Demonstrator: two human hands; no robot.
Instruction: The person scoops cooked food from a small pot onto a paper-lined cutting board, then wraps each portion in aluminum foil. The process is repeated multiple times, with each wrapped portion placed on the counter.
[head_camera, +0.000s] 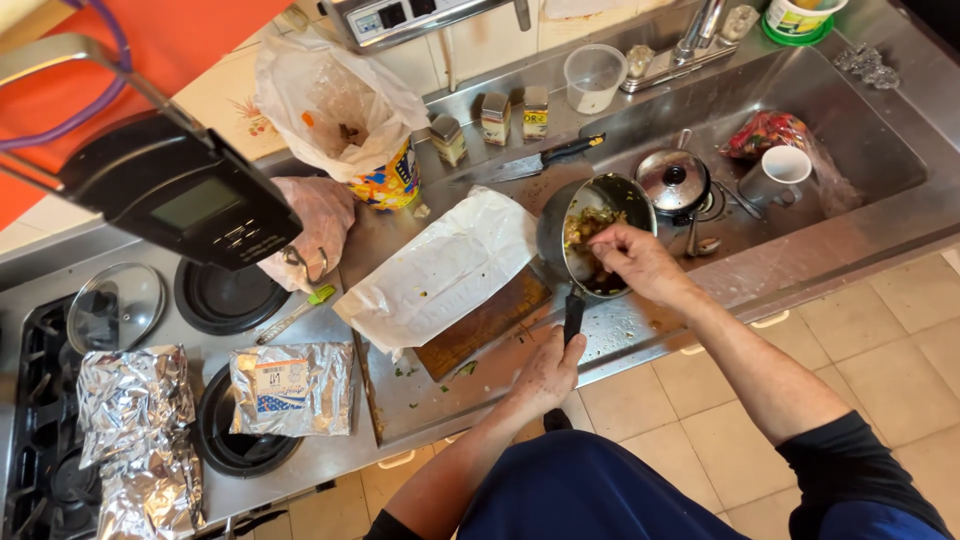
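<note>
A dark metal pot (560, 225) with chopped yellowish-green food inside lies tilted on the steel counter beside the sink. My left hand (545, 375) grips its black handle (573, 312) near the counter's front edge. My right hand (640, 262) reaches over the rim into the pot, with its fingers down in the food. I cannot tell what the fingers hold. Left of the pot lies a crumpled white paper sheet (440, 270) over a wooden cutting board (480, 330).
The sink (860, 110) holds a pot lid (672, 180), a white mug (775, 175) and a red bag. A knife (540, 160), spice jars and a plastic cup stand behind. Another person's gloved hand (310, 225) rests by a white bag. Foil packets (290, 388) lie on the stove at left.
</note>
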